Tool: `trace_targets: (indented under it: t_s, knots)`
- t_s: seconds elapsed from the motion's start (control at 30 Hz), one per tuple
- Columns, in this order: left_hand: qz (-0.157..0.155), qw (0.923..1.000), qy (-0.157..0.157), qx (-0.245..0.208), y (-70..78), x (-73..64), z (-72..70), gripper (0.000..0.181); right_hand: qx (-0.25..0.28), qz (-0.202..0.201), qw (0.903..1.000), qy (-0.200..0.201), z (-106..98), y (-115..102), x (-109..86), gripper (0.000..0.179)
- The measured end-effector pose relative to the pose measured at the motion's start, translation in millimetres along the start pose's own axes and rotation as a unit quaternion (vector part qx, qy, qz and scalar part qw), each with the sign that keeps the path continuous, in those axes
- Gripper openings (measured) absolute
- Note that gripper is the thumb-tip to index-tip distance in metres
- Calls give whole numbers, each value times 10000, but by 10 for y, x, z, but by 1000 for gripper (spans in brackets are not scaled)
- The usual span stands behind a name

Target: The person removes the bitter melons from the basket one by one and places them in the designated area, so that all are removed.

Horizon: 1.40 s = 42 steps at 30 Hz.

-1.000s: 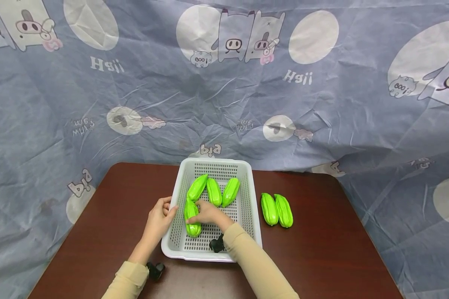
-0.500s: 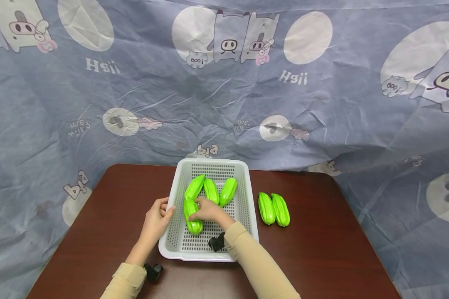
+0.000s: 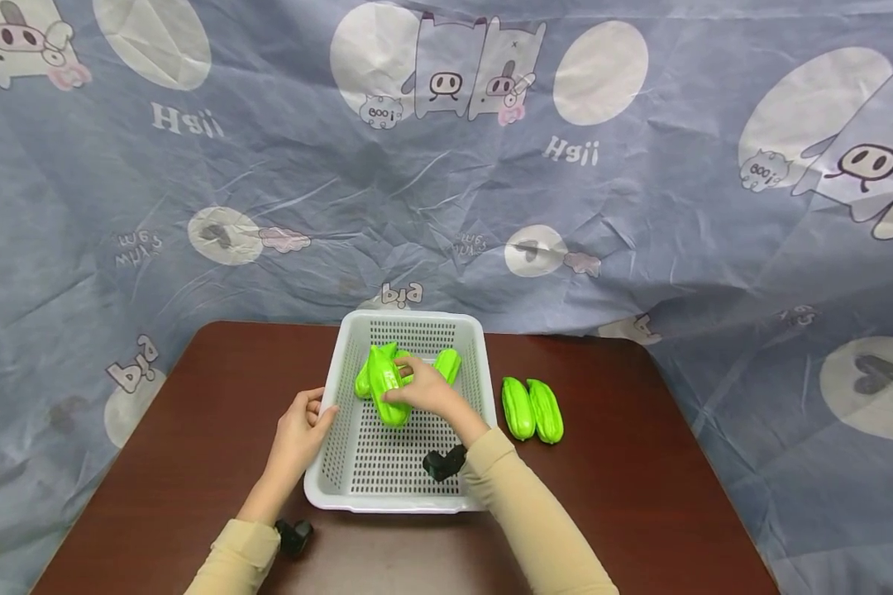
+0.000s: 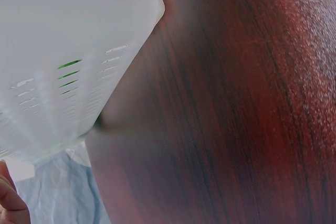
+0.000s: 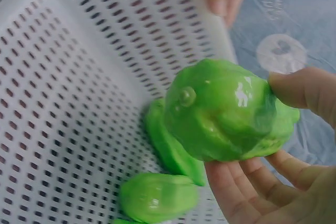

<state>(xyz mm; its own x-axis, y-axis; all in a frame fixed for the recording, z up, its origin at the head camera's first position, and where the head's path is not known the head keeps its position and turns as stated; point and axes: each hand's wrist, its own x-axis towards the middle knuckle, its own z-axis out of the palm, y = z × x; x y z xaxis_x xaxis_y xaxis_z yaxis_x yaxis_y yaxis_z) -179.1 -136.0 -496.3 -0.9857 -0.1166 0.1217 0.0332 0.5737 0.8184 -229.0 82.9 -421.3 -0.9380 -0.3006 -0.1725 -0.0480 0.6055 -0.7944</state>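
A glossy, ridged bitter melon (image 3: 387,388) is raised above the basket floor, and my right hand (image 3: 426,388) grips it. In the right wrist view, the thumb is on one side of this bitter melon (image 5: 226,111) and the fingers on the other, its stem nub facing the camera. My left hand (image 3: 301,430) holds the left rim of the light grey plastic basket (image 3: 402,502); some of its fingers (image 4: 11,203) show in the left wrist view. Other bitter melons (image 3: 447,364) lie at the basket's far end, partly hidden by the held one and my right hand.
Two more bitter melons (image 3: 532,411) lie side by side on the dark brown table (image 3: 625,496), right of the basket. A blue-grey printed cloth (image 3: 387,198) hangs behind the table. Black wrist cameras (image 3: 443,463) are worn on both wrists.
My right hand has lifted the bitter melon off the basket floor and carried it away from me, over the others. My left hand stays on the rim. The view shifts slightly.
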Motion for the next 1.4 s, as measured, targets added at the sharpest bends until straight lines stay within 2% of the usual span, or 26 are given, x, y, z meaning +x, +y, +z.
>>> trace_targets:
  t_s: [0.1,0.33,0.7,0.93,1.07,1.4]
  knots:
    - [38,10000,45,-21,5,-8,2,48,130,-35,9997,191,-103,-36,-26,73]
    - [16,10000,53,-26,15,-13,-3,47,846,21,9939,709,-390,-39,-112,70]
    - [-162,9998,-76,0,12,1,-26,49,1101,195,9818,1532,-855,159,-308,66]
    - [-62,10000,-31,-33,9,12,-19,48,1354,458,9707,1933,-1177,428,-474,66]
    - [-80,10000,-35,-29,3,18,-20,48,1291,603,9668,2122,-1315,632,-559,67]
    - [-73,9999,-44,-53,-1,18,-7,48,1183,1013,9581,2405,-1475,1133,-748,64]
